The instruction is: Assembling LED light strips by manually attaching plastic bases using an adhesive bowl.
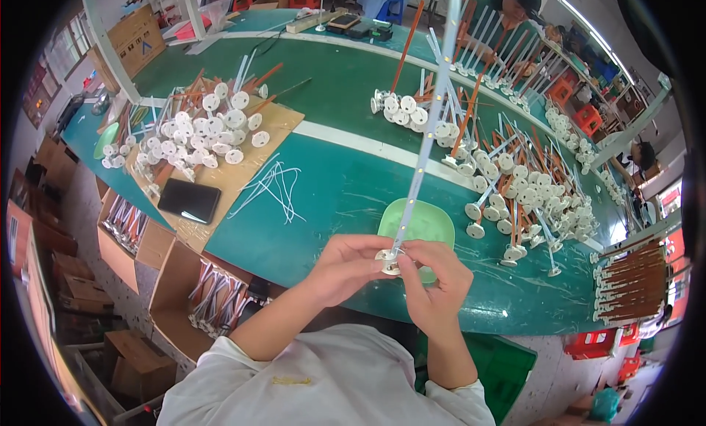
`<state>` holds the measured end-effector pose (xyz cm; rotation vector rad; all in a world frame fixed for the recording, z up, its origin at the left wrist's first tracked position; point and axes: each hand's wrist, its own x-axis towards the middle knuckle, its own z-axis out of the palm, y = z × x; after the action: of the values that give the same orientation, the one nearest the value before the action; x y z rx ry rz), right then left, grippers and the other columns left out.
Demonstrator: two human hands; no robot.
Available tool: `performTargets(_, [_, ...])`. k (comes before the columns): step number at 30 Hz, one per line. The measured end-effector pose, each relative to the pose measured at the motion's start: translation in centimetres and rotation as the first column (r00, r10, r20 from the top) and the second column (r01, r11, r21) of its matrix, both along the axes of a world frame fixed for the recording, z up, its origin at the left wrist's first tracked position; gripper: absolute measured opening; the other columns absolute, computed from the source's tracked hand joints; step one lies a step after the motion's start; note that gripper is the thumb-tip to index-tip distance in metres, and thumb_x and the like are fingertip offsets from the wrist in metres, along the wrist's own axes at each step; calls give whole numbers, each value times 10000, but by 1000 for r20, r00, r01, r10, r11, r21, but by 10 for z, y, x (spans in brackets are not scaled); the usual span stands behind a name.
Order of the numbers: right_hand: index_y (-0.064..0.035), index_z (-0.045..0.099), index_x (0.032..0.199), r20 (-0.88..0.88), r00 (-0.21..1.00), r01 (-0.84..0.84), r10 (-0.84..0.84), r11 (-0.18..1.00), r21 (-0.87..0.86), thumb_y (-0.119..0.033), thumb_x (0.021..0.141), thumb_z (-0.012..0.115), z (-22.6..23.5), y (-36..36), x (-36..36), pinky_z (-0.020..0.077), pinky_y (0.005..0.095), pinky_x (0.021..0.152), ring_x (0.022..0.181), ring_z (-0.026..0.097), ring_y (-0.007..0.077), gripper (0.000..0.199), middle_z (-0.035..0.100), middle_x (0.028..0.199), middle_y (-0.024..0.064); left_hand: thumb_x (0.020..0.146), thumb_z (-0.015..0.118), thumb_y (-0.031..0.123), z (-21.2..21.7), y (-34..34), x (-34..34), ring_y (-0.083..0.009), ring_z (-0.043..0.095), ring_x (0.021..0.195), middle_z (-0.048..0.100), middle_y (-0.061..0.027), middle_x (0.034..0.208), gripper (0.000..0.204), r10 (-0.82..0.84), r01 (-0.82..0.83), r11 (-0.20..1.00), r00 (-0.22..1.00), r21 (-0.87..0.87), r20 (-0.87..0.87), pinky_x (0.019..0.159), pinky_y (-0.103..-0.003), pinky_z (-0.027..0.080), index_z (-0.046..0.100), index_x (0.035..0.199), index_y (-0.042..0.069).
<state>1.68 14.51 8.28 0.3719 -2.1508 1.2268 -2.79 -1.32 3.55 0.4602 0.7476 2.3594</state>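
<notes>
Near the table's front edge, a long thin LED strip (419, 172) with small lit yellowish spots stands upright, leaning slightly right at its top. At its lower end is a round white base (389, 262). My left hand (346, 268) pinches that base from the left with thumb and fingers. From the other side my right hand (439, 280) also closes on it, thumb and fingers gathered at the joint of strip and base. Just behind the hands sits a light green dish (435, 224), partly covered by the strip and the right hand.
A pile of white round-based sticks (209, 132) lies on cardboard at left, beside a dark phone (189, 201) and loose white wires (273, 190). More such sticks (529, 190) are heaped at right. Open cardboard boxes (173, 301) stand below the left edge. A person (507, 18) works across the table.
</notes>
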Motion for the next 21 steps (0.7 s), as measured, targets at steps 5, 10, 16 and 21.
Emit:
performTargets(5, [12, 667, 859, 50, 999, 10, -11, 1000, 16, 57, 750, 690, -9, -1, 4, 481, 254, 599, 715, 626, 184, 120, 691, 894, 127, 900, 585, 0, -8, 2, 0, -239, 628, 1034, 623, -170, 1160, 343, 12, -13, 999, 1000, -49, -21, 897, -366, 533, 556, 1234, -69])
performTargets(10, [6, 673, 868, 31, 999, 24, -24, 1000, 12, 71, 746, 687, -14, -2, 6, 490, 255, 583, 748, 627, 193, 139, 687, 918, 131, 925, 558, 8, -4, 4, 3, -216, 620, 1037, 613, -166, 1182, 331, -10, 11, 998, 1000, -56, 29, 884, -360, 544, 554, 1249, -57])
performTargets(16, [8, 677, 883, -63, 996, 75, -69, 993, 92, 65, 733, 702, -19, -2, 8, 505, 255, 585, 781, 631, 216, 162, 679, 926, 137, 969, 519, 104, -13, 6, 3, -221, 610, 1056, 604, -156, 1191, 328, -44, 42, 999, 997, 26, 60, 921, -380, 524, 549, 1248, -67])
performTargets(21, [-3, 682, 877, -189, 976, 146, -105, 964, 221, 50, 699, 722, -14, -15, 2, 494, 279, 600, 751, 622, 226, 190, 668, 957, 133, 982, 463, 101, -11, -4, 1, -242, 602, 1093, 594, -185, 1185, 347, -62, 54, 996, 989, 65, 136, 938, -406, 512, 506, 1268, -90])
